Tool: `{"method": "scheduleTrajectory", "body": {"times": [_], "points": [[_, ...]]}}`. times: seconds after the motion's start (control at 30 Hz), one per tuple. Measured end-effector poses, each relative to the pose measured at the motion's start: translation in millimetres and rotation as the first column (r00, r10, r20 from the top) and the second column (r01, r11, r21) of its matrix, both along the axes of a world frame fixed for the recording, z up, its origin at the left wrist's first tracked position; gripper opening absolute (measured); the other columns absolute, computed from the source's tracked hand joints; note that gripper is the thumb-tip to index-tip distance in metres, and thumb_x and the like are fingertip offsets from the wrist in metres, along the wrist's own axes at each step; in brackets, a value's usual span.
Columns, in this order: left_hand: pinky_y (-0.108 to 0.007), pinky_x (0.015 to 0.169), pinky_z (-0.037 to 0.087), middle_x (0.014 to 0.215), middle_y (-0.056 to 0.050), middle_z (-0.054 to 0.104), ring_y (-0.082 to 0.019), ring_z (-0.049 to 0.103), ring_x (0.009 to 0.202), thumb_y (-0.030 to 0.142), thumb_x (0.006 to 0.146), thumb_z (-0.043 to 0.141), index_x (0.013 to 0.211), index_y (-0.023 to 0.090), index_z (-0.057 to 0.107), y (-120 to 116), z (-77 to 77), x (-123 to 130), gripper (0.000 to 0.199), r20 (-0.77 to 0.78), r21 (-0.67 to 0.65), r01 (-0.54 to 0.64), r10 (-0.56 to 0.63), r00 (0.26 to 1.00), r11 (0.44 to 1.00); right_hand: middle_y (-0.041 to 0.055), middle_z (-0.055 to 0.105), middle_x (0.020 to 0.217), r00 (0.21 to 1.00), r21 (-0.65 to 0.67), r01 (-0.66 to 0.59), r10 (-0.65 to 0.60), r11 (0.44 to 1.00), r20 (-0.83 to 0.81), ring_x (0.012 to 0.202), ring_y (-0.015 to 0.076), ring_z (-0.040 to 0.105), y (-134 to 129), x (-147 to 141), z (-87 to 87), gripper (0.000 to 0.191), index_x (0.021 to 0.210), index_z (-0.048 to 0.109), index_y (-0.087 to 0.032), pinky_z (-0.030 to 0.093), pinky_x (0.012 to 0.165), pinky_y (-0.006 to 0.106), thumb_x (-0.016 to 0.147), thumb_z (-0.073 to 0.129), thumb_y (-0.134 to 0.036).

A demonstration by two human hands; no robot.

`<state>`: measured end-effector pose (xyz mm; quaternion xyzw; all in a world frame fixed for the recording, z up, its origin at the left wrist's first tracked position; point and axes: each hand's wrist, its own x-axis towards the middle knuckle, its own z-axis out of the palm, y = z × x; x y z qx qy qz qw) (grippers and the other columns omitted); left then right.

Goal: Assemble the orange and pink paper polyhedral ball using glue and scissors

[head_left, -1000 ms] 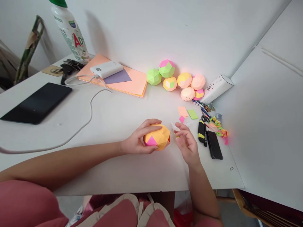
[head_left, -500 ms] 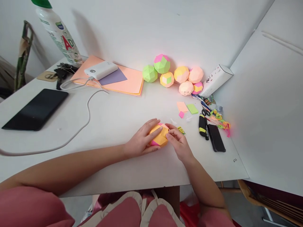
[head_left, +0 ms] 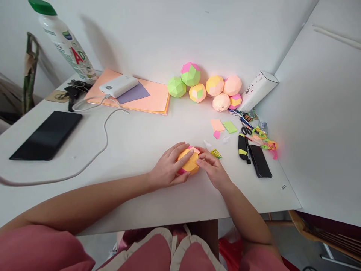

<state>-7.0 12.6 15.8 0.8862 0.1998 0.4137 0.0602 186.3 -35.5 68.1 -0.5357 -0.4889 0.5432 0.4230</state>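
Note:
An orange and pink faceted paper ball (head_left: 191, 166) rests on the white table (head_left: 158, 130) near its front middle. My left hand (head_left: 170, 167) is wrapped over the ball's left side, its fingers lying across the top. At the ball's right side, my right hand (head_left: 213, 167) has bent fingers pressed on its edge, thumb and fingertips close together. Just beyond the right hand lies a small yellow-green packet (head_left: 216, 154). Farther back are a peach paper piece (head_left: 217, 125), a green one (head_left: 229, 127) and a small pink one (head_left: 216, 134).
Several paper balls (head_left: 190, 74) stand along the wall. Right: a white box (head_left: 259, 90), scissors (head_left: 246, 130), a black-yellow cutter (head_left: 242, 146), a phone (head_left: 260, 161). Left: a tablet (head_left: 47, 135), a white cable (head_left: 106, 130), a power bank (head_left: 119, 86) on paper sheets, a bottle (head_left: 67, 43).
The camera view has shifted slightly. Both hands stay on the ball, with only small finger movement at its right side.

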Motion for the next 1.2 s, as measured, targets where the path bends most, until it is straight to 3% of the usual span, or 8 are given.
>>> {"method": "scheduleTrajectory", "body": {"times": [0.37,0.47,0.57,0.73,0.87,1.2], "points": [[-0.057,0.097,0.051,0.141,-0.022,0.04,-0.038,0.046,0.129,0.032,0.095,0.05,0.156,0.024,0.014,0,-1.5,-2,0.072,-0.019,-0.037,-0.021,0.02,1.0,0.999,0.0023,0.052,0.144,0.997,0.031,-0.071,0.07,0.997,0.007,0.127,0.0214,0.056,4,4,-4.2,0.021,0.079,0.065,-0.024,0.05,0.103,0.04,0.083,0.067,-0.045],[-0.055,0.098,0.051,0.142,-0.022,0.038,-0.037,0.046,0.129,0.034,0.097,0.049,0.156,0.025,0.015,2,-1.3,-5,0.068,-0.019,-0.093,-0.017,0.015,1.0,0.996,0.0035,0.049,0.147,0.993,0.069,-0.115,0.116,0.991,-0.007,0.124,0.0216,0.058,5,8,-5.5,0.021,0.092,0.068,-0.027,0.053,0.1,0.041,0.083,0.068,-0.046],[-0.053,0.099,0.052,0.143,-0.022,0.037,-0.036,0.047,0.129,0.037,0.1,0.045,0.154,0.024,0.019,3,-0.3,-7,0.062,-0.024,-0.194,-0.022,0.018,1.0,0.981,0.0057,0.044,0.151,0.989,0.084,-0.147,0.149,0.986,-0.018,0.126,0.0219,0.058,6,11,-8.3,0.036,0.109,0.067,-0.03,0.055,0.097,0.04,0.078,0.075,-0.046],[-0.054,0.101,0.051,0.145,-0.022,0.033,-0.036,0.043,0.134,0.039,0.102,0.041,0.153,0.025,0.019,4,0.0,-9,0.058,-0.048,-0.258,0.008,-0.021,0.999,0.966,0.0073,0.045,0.148,0.995,0.096,-0.103,0.104,0.99,-0.002,0.125,0.0198,0.058,6,9,-13.3,0.039,0.115,0.064,-0.03,0.054,0.099,0.038,0.081,0.073,-0.047],[-0.056,0.101,0.051,0.145,-0.022,0.031,-0.036,0.043,0.133,0.04,0.101,0.042,0.152,0.026,0.018,4,-2.0,-8,0.058,-0.065,-0.226,0.009,-0.025,0.998,0.974,0.0085,0.046,0.147,0.995,0.122,-0.098,0.097,0.988,0.017,0.12,0.0202,0.059,5,6,-13.3,0.032,0.103,0.066,-0.025,0.056,0.095,0.038,0.081,0.073,-0.047],[-0.063,0.106,0.043,0.145,-0.019,0.035,-0.039,0.031,0.142,0.023,0.095,0.049,0.142,0.025,0.034,10,8.8,-6,0.05,-0.013,-0.072,0.059,-0.06,0.998,0.996,0.0082,0.047,0.146,0.996,0.112,-0.083,0.085,0.99,-0.008,0.122,0.0204,0.06,5,5,-18.8,0.034,0.103,0.064,-0.025,0.056,0.097,0.038,0.081,0.073,-0.049]]}}
